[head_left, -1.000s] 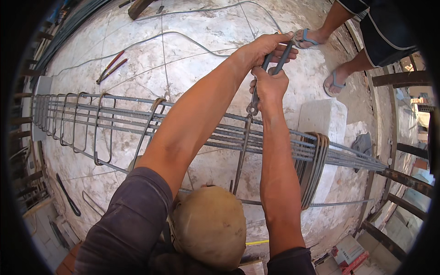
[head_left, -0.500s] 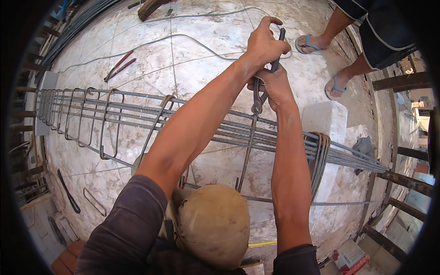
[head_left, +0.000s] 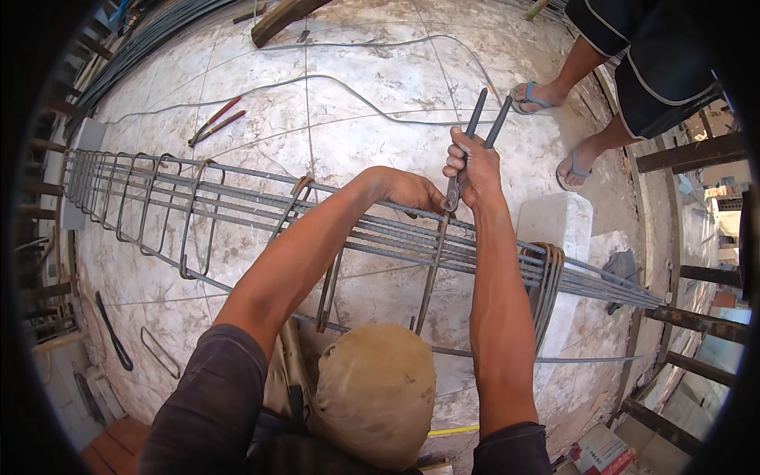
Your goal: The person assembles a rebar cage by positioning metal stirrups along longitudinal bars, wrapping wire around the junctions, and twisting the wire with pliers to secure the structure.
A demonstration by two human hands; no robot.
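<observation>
My right hand (head_left: 478, 170) grips a pair of pincers (head_left: 496, 125) with dark handles, which stand apart above the fist. Their jaws point down at the crossing of a stirrup (head_left: 431, 273) and the top bar of a long rebar cage (head_left: 255, 219). Beside the jaws, my left hand (head_left: 404, 191) is closed over that top bar, its fingertips close to the crossing. Whatever those fingers pinch is hidden. Several bent stirrups (head_left: 552, 273) hang bunched together near the cage's right end.
Red-handled cutters (head_left: 215, 120) and a thin grey cable (head_left: 340, 84) lie on the stained floor beyond the cage. Another person's sandalled feet (head_left: 540, 95) stand at far right. A white block (head_left: 558, 218) sits under the bars. Loose at near left is a bent wire loop (head_left: 161, 353).
My left hand has left the pincers' handles and come down-left to the top bar. The handles have spread apart, held by my right hand alone, with the jaws still near the crossing.
</observation>
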